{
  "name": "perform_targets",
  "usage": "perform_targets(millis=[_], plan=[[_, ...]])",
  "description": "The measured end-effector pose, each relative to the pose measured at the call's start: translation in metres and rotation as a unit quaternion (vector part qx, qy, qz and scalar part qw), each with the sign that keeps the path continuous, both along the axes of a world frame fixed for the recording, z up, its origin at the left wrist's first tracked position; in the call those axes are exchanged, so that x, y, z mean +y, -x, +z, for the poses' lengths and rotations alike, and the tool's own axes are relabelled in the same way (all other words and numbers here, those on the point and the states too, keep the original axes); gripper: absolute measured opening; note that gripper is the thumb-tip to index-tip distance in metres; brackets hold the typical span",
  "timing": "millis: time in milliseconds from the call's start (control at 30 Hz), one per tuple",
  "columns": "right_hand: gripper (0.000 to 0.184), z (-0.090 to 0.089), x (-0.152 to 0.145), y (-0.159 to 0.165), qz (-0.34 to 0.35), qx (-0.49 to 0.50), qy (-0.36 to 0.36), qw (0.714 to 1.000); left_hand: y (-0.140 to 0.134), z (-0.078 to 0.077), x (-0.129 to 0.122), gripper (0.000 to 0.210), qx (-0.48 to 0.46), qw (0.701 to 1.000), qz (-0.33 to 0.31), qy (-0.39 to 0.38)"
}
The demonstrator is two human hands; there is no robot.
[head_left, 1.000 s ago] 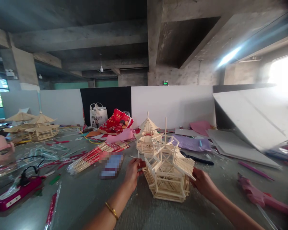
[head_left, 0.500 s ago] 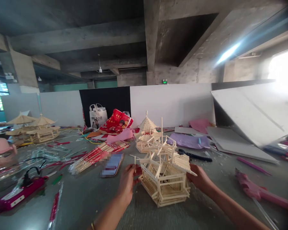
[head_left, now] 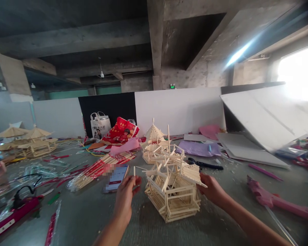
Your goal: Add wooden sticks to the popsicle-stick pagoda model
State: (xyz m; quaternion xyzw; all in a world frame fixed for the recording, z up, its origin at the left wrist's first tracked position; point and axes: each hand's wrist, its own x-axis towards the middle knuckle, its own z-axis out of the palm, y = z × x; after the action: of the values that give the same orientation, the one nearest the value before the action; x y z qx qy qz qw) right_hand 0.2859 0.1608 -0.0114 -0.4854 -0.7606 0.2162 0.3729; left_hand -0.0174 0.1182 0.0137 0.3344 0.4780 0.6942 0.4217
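Note:
A pavilion model built of thin wooden sticks stands on the grey table in front of me, with a slatted roof panel on its right side. My left hand is just left of the model, apart from it, pinching a short wooden stick upright between thumb and finger. On the model's right side, my right hand holds it by the edge under the roof panel; its fingertips are partly hidden behind the sticks. Behind stands a second stick pavilion with a pointed roof.
A phone and bundled sticks in red wrappers lie to the left, near a purple power strip. At right are a pink glue gun, black-handled pliers and white boards. More pavilion models stand far left.
My left hand has moved left, away from the model, with the short stick. My right hand stays at the model's right side. The whole view has shifted slightly.

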Motion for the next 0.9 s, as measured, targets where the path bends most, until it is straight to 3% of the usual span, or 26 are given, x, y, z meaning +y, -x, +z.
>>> perform_targets(millis=[133, 233, 367, 467, 600, 767, 900], plan=[[0.013, -0.008, 0.004, -0.007, -0.032, -0.018, 0.006, 0.999, 0.007, 0.024, -0.013, 0.037, 0.055, 0.997, 0.009, -0.051], [0.014, -0.012, 0.007, -0.012, -0.076, -0.037, 0.021, 0.996, 0.004, 0.046, -0.029, 0.035, 0.151, 0.984, -0.003, -0.098], [0.019, -0.014, 0.011, -0.02, -0.136, -0.096, 0.029, 0.986, -0.005, 0.065, -0.05, 0.026, 0.323, 0.937, -0.025, -0.132], [0.021, -0.013, 0.011, -0.022, -0.17, -0.152, 0.048, 0.973, -0.015, 0.069, -0.064, 0.016, 0.432, 0.884, -0.028, -0.173], [0.024, -0.01, 0.008, -0.022, -0.194, -0.203, 0.077, 0.957, -0.031, 0.055, -0.08, 0.007, 0.526, 0.81, -0.033, -0.258], [0.022, -0.003, 0.003, -0.019, -0.207, -0.233, 0.097, 0.945, -0.046, 0.006, -0.088, 0.009, 0.622, 0.716, -0.09, -0.305], [0.019, 0.0, 0.002, -0.017, -0.194, -0.245, 0.097, 0.945, -0.048, -0.029, -0.082, 0.012, 0.654, 0.712, -0.119, -0.229]])
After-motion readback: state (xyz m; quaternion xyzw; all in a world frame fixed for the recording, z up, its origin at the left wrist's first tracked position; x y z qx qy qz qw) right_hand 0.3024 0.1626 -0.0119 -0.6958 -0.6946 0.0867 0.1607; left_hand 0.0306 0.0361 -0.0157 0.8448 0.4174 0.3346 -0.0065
